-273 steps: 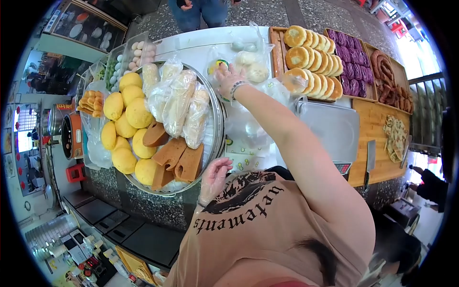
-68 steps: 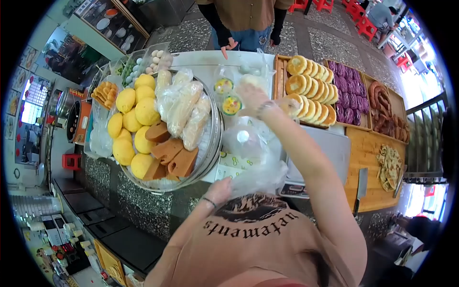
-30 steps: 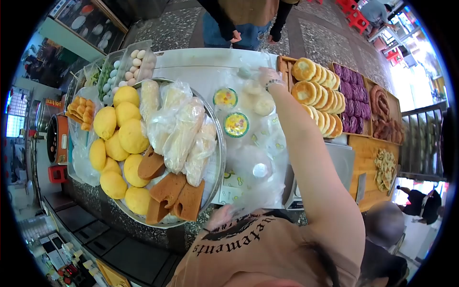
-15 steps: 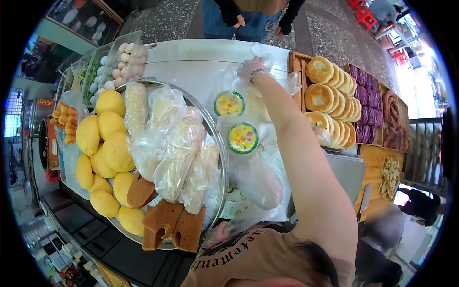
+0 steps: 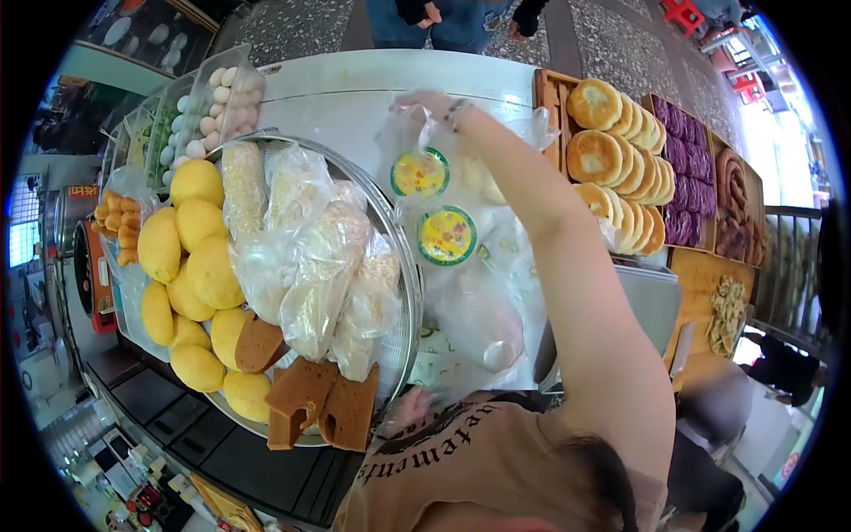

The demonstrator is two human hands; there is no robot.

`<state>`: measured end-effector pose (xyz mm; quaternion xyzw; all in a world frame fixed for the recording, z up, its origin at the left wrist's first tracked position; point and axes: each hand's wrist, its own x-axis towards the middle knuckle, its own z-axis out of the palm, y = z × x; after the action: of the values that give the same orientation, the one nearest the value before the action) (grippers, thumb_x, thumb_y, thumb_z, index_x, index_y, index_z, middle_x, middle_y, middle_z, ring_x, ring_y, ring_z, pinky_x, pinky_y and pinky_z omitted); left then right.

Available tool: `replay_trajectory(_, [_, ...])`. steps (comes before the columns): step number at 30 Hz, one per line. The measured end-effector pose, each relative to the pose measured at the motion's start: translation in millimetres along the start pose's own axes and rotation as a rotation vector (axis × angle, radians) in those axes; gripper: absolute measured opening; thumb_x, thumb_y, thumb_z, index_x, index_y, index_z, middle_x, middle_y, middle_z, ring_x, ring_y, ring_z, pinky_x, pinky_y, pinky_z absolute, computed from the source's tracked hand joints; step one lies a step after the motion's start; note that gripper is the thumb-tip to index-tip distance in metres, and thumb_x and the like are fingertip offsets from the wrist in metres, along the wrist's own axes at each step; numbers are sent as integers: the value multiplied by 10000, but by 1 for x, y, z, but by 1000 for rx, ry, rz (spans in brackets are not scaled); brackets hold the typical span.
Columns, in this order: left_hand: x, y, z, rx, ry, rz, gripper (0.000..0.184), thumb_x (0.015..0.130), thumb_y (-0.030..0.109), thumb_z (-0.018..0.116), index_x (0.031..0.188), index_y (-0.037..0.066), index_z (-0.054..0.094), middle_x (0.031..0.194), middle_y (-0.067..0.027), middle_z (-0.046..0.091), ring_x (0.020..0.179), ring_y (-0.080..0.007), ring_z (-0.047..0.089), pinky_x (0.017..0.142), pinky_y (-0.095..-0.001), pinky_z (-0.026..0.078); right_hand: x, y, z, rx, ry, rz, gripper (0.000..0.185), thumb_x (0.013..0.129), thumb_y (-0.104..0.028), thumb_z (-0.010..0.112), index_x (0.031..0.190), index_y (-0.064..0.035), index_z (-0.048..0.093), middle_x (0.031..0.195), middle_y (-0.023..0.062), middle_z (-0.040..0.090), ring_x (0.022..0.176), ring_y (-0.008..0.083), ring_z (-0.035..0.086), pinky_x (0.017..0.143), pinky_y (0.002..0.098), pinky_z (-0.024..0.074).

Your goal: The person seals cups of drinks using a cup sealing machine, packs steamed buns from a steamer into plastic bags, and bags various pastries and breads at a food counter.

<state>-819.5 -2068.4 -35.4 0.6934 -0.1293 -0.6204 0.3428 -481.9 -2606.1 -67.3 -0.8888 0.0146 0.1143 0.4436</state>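
My right hand reaches far across the white table, its fingers closed on the upper end of a clear plastic bag. Just below it, a container with a printed yellow round lid and green rim shows through the bag. A second lidded container sits closer to me. At my waist, my left hand is mostly covered by clear plastic, and its fingers are hard to make out. Between the hands lies a bulging bag with something pale inside.
To the left, a round metal tray bears yellow buns, brown cake pieces and bagged pale rolls. Egg boxes stand behind. Wooden trays at right hold flat breads and purple rolls. A person stands opposite.
My right hand has moved left with the plastic bag's end. The view has shifted slightly, so the table contents appear higher.
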Motion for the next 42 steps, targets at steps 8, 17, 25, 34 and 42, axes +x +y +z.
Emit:
replay_trajectory(8, [3,41,-3,110,36,203,320,883,271,575,1123,71,506,1012,-198,608,923,-362,606,783,-395,475,-275,-156,-43,-271,156,485,348,832,-223,584,1169,-138,608,1095,160,631,1038,298,593,932,407,449])
replay_trajectory(17, [-9,140,9,334,-15,95,387,869,357,572,1146,98,494,1008,-199,620,942,-375,606,800,-398,474,-271,-108,66,-328,476,290,621,818,-140,540,1396,-97,316,1451,206,280,1292,390,339,1065,424,318])
replay_trajectory(25, [-42,164,25,452,132,-27,481,874,473,526,1113,55,521,937,-239,627,928,-406,598,790,-434,467,-325,-147,11,-232,783,184,413,823,-104,512,1233,-48,510,1293,193,485,1205,317,467,1010,384,389])
replay_trajectory(34, [-40,170,45,762,276,150,384,914,362,395,928,17,564,806,-263,616,795,-442,595,748,-513,465,-441,-124,114,-242,544,361,388,760,-93,589,1142,-54,534,1140,198,550,1056,368,517,905,444,422])
replay_trajectory(42, [-43,173,77,847,217,94,345,905,324,388,958,24,549,790,-258,624,768,-440,611,720,-512,481,-390,-124,17,-838,1027,208,471,737,-183,665,1182,-71,558,1235,147,523,1140,320,485,989,477,351])
